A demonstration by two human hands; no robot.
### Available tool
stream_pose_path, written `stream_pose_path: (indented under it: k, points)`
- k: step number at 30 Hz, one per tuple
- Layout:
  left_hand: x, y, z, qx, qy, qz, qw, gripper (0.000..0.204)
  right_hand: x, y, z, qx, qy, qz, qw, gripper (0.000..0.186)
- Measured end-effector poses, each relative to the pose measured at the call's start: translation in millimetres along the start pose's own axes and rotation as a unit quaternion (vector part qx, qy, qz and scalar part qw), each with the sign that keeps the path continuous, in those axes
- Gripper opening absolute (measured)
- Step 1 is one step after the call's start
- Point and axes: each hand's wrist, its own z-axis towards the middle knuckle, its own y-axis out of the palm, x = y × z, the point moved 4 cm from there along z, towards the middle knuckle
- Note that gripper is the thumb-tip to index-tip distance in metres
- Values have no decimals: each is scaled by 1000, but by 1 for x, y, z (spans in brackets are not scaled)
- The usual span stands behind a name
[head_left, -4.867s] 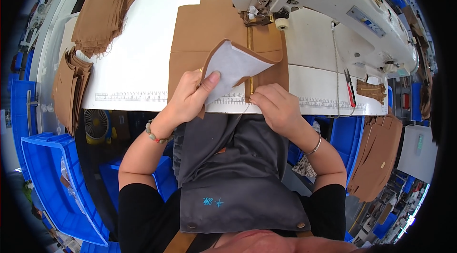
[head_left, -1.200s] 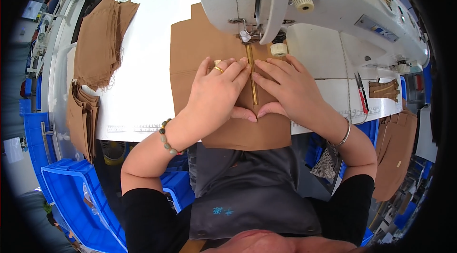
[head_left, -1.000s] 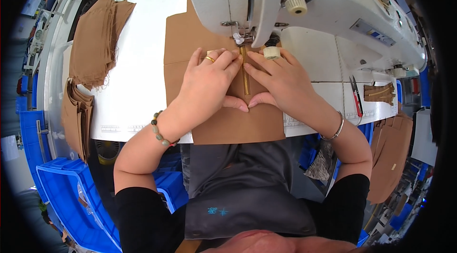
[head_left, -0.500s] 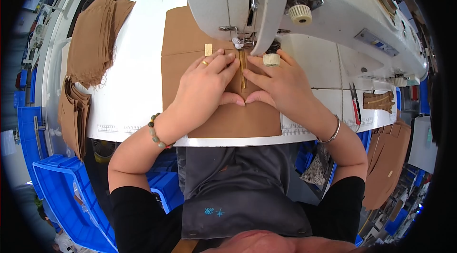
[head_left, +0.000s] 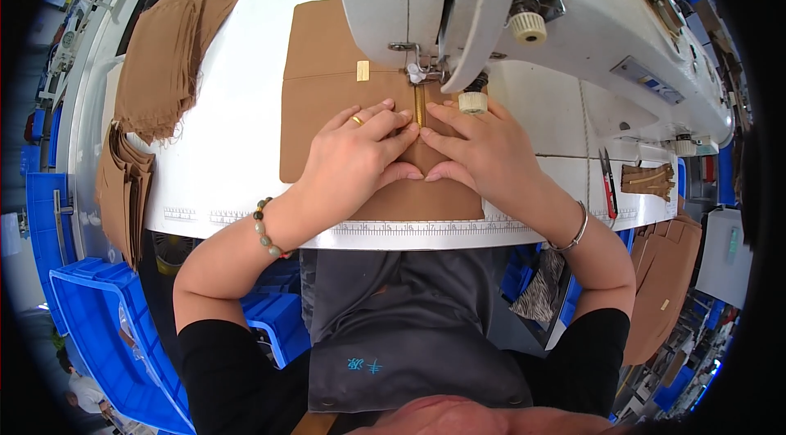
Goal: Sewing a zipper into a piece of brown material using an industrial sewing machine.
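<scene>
A brown fabric panel (head_left: pixel 315 120) lies under the head of a white sewing machine (head_left: pixel 381 1). A narrow gold-coloured zipper (head_left: pixel 421 104) runs down the panel from the presser foot (head_left: pixel 419 75). My left hand (head_left: pixel 350 153) rests flat on the cloth left of the zipper, its fingertips close to it. On the other side my right hand (head_left: pixel 483 144) lies flat too, fingers apart. Both thumbs nearly meet below the zipper. A small pale tag (head_left: pixel 363 71) sits on the panel, beyond my left hand. The machine's head hides part of the cloth.
Stacked brown pieces (head_left: pixel 160 58) lie at the far left, with more folded pieces (head_left: pixel 123 193) hanging over the table's edge. Red-and-black thread snips (head_left: pixel 608 181) and a zipper bundle (head_left: pixel 647 181) sit at right. A blue crate (head_left: pixel 74 273) stands low at left.
The panel has slid away from me under the presser foot, uncovering the ruler markings along the table's front edge. Less of the zipper shows between the foot and my fingers.
</scene>
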Motion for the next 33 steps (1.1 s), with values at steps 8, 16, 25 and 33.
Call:
stream_pose_path:
  k: [8,16,25,33]
  points:
    - [-17,4,19,21,6,15,1000,51,17,2,13,18,32,-3,999,48]
    - [-21,5,17,43,7,38,998,49,19,5,10,56,21,-44,997,47]
    - [-18,9,11,3,-2,21,1000,49,16,7,8,39,25,-29,998,56]
    - [-22,10,16,12,-4,31,999,49,20,9,10,43,21,-47,998,56]
